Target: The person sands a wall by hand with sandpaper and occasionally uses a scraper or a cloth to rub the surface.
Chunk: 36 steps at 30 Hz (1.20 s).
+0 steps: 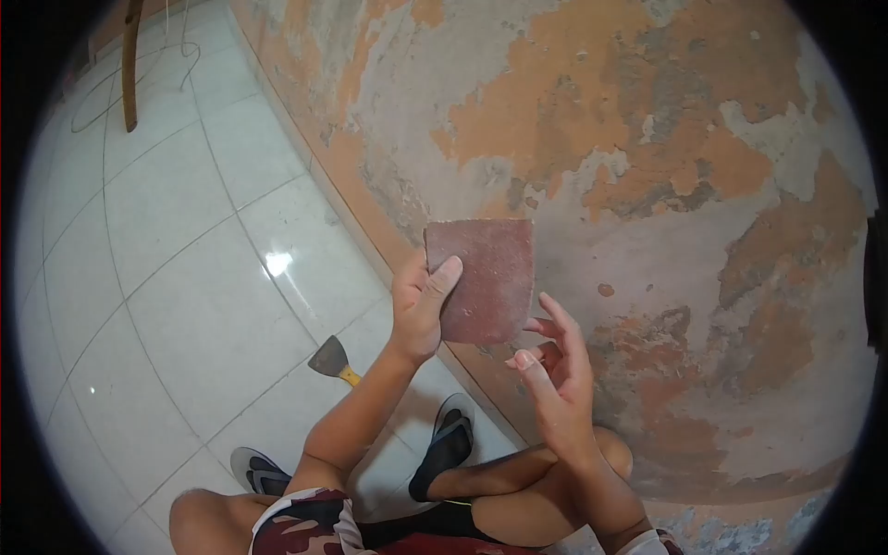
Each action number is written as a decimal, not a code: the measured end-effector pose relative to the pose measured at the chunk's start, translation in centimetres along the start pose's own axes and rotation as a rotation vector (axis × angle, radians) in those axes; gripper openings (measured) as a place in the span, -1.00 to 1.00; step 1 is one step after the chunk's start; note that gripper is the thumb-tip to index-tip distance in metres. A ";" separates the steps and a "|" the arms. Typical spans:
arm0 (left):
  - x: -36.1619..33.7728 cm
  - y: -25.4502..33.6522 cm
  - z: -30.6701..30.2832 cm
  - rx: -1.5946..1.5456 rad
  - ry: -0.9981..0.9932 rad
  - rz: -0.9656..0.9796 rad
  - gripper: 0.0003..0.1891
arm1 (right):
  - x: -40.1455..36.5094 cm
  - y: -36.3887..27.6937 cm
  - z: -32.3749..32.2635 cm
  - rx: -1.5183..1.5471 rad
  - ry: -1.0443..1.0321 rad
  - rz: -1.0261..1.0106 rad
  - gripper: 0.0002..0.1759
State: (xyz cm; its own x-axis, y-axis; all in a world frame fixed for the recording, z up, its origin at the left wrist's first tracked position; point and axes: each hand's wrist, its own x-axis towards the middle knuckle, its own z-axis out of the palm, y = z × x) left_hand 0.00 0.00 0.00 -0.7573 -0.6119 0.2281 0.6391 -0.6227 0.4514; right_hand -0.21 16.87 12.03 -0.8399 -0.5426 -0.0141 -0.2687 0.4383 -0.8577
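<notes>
A reddish-brown sheet of sandpaper (490, 282) is held up in front of the wall, its worn face toward me. My left hand (424, 301) grips its left edge, thumb across the front and the other fingers hidden behind. Close to the sheet's lower right corner is my right hand (555, 370), fingers apart and partly curled, with nothing visible in it. On the floor below my left hand lies a scraper (331, 361) with a dark blade and yellow handle.
A patchy wall (592, 185) with peeling orange and grey paint rises on the right. White glossy tiles (185, 324) cover the floor at left. A wooden post (129, 74) and a thin cable (190, 55) are at the upper left. My sandalled feet (450, 439) rest near the wall's base.
</notes>
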 end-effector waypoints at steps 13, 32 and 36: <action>-2.0 1.6 1.6 0.101 -0.150 -0.059 -0.64 | -0.5 -1.2 0.0 0.234 -0.004 -0.023 -0.78; -1.8 2.7 1.2 0.101 -0.162 0.010 -0.60 | -1.4 -1.3 1.0 0.223 -0.045 -0.096 -0.72; -1.8 2.6 1.0 0.091 -0.149 -0.006 -0.60 | -1.3 -1.3 1.1 0.223 -0.056 -0.095 -0.71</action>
State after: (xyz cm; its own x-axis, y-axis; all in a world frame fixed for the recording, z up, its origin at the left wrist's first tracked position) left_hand 2.89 -0.05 1.68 -0.7769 -0.5249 0.3477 0.6248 -0.5753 0.5278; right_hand 1.75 16.24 12.66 -0.7867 -0.6154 0.0490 -0.2293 0.2176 -0.9487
